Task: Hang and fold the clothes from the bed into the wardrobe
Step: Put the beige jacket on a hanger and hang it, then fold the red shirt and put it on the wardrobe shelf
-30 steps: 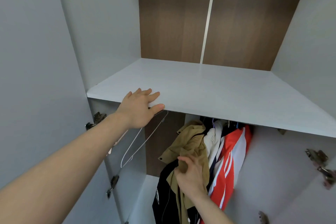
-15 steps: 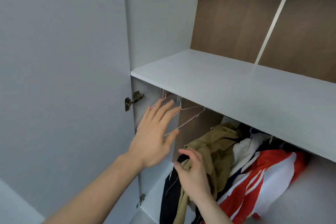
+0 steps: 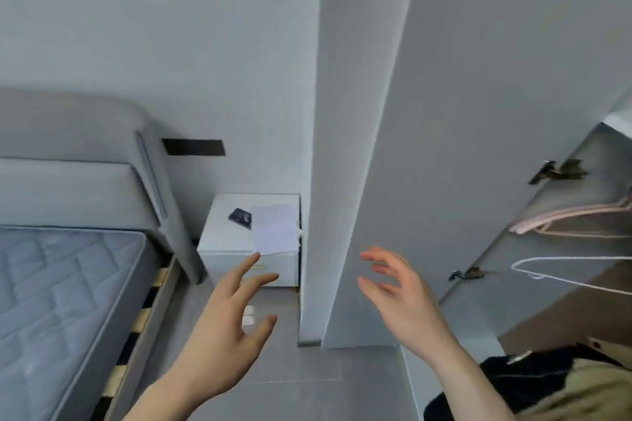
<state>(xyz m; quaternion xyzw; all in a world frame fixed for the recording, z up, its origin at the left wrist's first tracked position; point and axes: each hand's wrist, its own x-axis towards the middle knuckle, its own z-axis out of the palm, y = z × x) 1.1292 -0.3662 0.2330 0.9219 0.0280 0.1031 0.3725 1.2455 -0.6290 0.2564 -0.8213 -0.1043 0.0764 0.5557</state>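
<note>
- Head view: both hands are raised in front of the body with nothing in them. The left hand [image 3: 225,331] has its fingers spread and loosely bent, and the right hand [image 3: 400,297] is the same, palm turned inward; neither touches anything.
- Beyond and to the left of the left hand lies the bed [image 3: 68,301], showing a bare quilted mattress. No garment is visible on the part in frame, so I cannot tell whether clothes remain further along it.
- Just past the left fingertips stands a white nightstand [image 3: 249,229] carrying a sheet of paper [image 3: 275,229] and a small dark object [image 3: 240,216] that is too small to identify.
- Behind the right hand stands the open wardrobe door [image 3: 427,147], swung wide, probably so that the rail inside stays reachable.
- To the right of the right hand, inside the wardrobe [image 3: 564,314], hang empty hangers: a pink hanger [image 3: 564,215] above and a white wire hanger [image 3: 561,267] below it, well apart from the palm. They are free, likely waiting for the next garment.
- Below the right forearm sit the hung clothes [image 3: 547,383], a black piece and a khaki one bunched together at the frame's lower right.
- As a judgement, the empty, relaxed hands and the head turned toward the bed suggest a pause between garments: the person seems to be checking for the next piece to fetch.
- The next move would call for stepping toward the bed, minding the door edge between the hands.
</note>
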